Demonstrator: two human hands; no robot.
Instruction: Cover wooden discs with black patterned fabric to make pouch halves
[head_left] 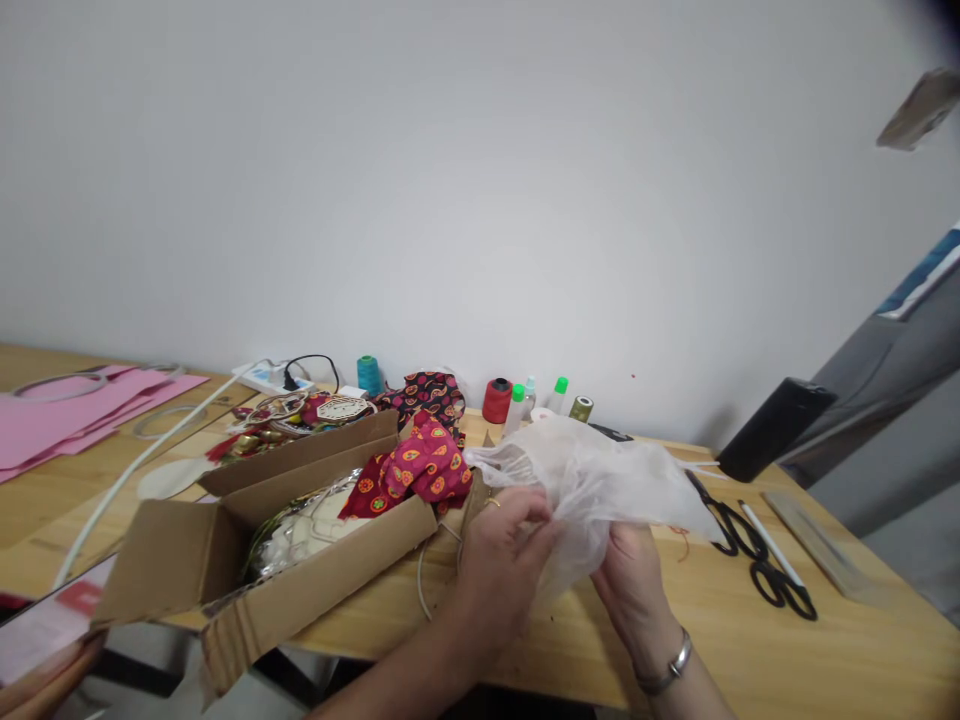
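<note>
Plastic bag [637,468] drapes over right hand [634,575], which grips it; left hand [504,545] pinches its side.

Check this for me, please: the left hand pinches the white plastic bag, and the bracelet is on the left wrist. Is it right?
Not quite: the head view shows the bracelet on the wrist of the right hand. The left hand does pinch the white plastic bag.

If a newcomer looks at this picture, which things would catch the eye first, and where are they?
Probably the thin, translucent white plastic bag near the middle, pinched in the left hand, with the right hand partly hidden behind it. Next might come the crumpled magenta cloth with orange motifs, lying over the right end of the open brown cardboard box. A bright red thread spool also stands out, near the pale grey wall.
</note>
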